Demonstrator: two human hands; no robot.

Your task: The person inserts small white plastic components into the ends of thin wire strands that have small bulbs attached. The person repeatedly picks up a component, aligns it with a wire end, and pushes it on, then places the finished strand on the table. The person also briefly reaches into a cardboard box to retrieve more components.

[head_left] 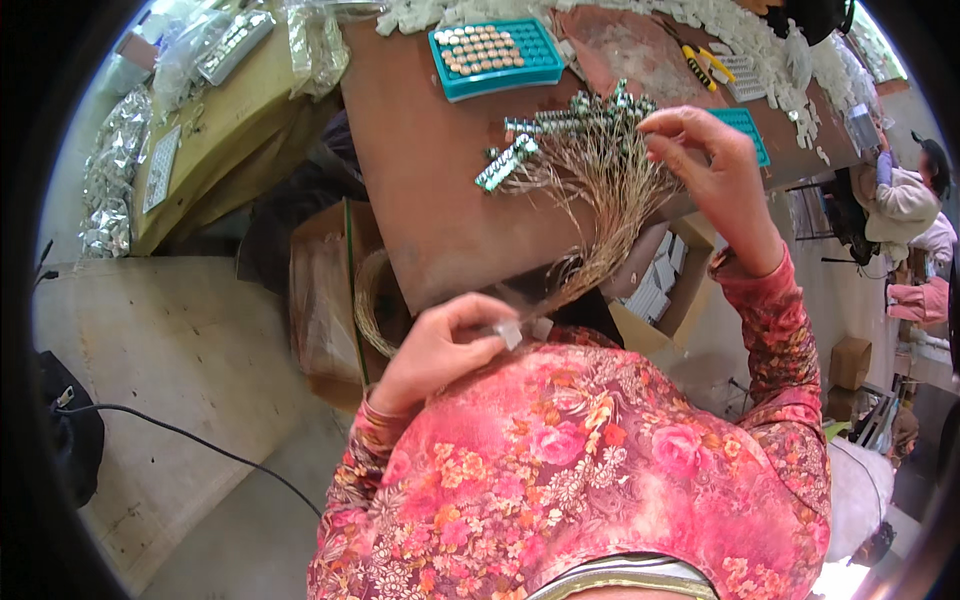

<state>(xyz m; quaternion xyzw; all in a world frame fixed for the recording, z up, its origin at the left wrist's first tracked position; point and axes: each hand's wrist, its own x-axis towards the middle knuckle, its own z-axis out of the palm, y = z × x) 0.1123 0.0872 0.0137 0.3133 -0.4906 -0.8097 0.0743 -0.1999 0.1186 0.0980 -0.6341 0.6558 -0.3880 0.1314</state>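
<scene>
A bundle of thin brownish-gold wires (610, 210) hangs over the near table edge toward my body. Small green-and-white pieces (508, 162) cluster at its far end on the table. My right hand (708, 152) is bent over the right side of that cluster, thumb and forefinger close together; whatever lies between them is too small to make out. Close to my torso, my left hand (455, 345) pinches a small whitish translucent piece (509, 333) beside the wires' lower end. Whether the wires join that piece cannot be seen.
On the brown table (430, 200) stands a teal tray (497, 58) of round pale pieces. Yellow-handled pliers (700, 68) and many white pieces lie farther back. Below the edge are a box with coiled wire (372, 305) and a carton (655, 285). Another person (900, 195) sits far right.
</scene>
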